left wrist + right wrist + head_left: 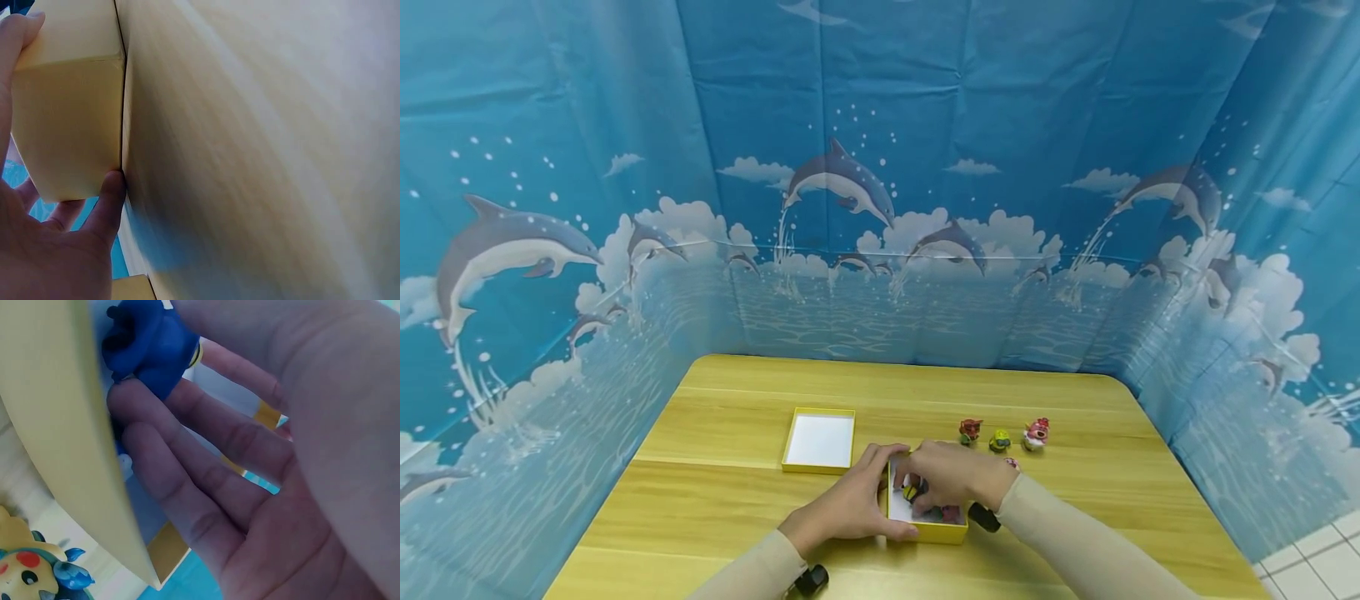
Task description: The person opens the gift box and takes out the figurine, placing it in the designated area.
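A yellow open box [928, 533] with a white inside stands on the table. My left hand [853, 500] grips its left side, thumb at the near corner and fingers round the far one; the left wrist view shows them on the box's outer wall [69, 125]. My right hand [951, 475] reaches inside and holds a small toy figure [913, 492] between thumb and fingers. In the right wrist view that figure [153, 347] looks blue with a bit of yellow, partly hidden by the fingers. A reddish-pink figure [951, 513] lies in the box by the right wall.
A shallow yellow-edged lid [822, 440] lies white side up, back left of the box. Right of the box stand a red figure [970, 430], a yellow one [999, 441], a pink-and-white one [1036, 435] and a pink one [1012, 463] partly behind my wrist. A dolphin-print curtain [880, 308] surrounds the table.
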The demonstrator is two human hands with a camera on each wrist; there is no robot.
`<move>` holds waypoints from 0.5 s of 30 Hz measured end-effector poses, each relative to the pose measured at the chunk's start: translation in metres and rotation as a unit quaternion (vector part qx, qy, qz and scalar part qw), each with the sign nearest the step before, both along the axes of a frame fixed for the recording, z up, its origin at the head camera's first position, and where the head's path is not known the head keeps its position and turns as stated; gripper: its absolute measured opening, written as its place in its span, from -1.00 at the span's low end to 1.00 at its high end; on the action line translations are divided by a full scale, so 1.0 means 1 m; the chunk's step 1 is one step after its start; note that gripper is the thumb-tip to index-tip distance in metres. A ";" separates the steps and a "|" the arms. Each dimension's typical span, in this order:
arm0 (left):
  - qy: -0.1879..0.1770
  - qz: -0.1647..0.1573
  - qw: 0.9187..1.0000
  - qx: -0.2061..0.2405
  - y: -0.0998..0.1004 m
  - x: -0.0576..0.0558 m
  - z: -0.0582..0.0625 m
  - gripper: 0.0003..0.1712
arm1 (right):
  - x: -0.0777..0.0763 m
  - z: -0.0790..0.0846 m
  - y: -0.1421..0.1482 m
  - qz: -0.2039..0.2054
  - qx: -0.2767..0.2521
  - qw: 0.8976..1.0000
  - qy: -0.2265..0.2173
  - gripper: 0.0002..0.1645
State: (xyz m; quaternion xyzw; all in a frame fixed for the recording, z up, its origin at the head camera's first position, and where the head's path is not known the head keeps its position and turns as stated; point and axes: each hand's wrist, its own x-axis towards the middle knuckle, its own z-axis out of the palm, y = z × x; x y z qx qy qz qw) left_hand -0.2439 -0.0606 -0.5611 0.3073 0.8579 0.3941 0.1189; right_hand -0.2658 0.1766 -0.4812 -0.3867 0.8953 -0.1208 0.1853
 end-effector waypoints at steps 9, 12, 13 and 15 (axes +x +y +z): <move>-0.013 0.003 1.000 0.009 0.000 0.000 -0.002 0.36 | 0.002 -0.003 -0.001 0.002 0.009 1.000 0.010 -0.59; -0.012 0.005 1.000 0.005 0.000 0.000 -0.001 0.38 | 0.002 -0.003 0.002 0.002 0.001 1.000 0.004 -0.61; -0.010 0.005 1.000 0.004 0.001 0.000 0.000 0.38 | 0.002 -0.003 0.003 0.001 -0.003 1.000 0.001 -0.62; -0.006 0.005 1.000 0.001 0.001 0.000 0.000 0.38 | 0.002 -0.003 0.005 0.003 -0.011 1.000 -0.004 -0.63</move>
